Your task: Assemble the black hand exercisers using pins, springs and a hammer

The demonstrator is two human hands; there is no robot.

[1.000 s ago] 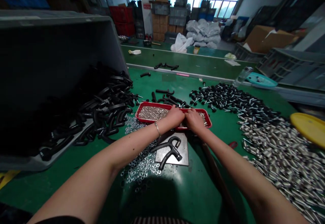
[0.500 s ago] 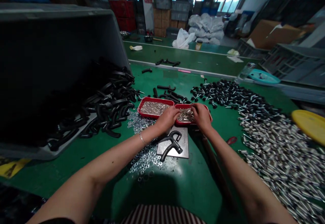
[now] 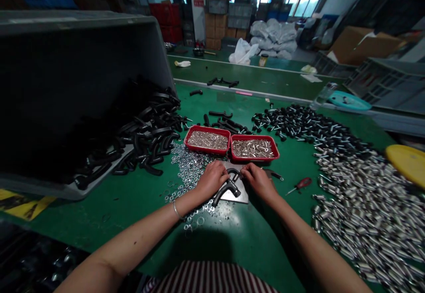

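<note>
A black curved clamp-like part with a hooked arm lies on a flat metal plate. My left hand is closed at the left side of this part, its fingertips on the black arm. My right hand pinches at the right end of the hook; whatever is between its fingertips is too small to make out. Just beyond the hands stand two red trays: the left tray holds tiny metal pieces, and the right tray holds small pins or screws.
Loose nuts and washers spread left of the plate. A tipped grey bin spills black handles. At the right lie black-headed bolts, metal sleeves, a red-handled screwdriver and a yellow lid.
Both hands have come back from the red trays to the black part on the plate. My right hand has left the right tray, and the view has shifted slightly.
</note>
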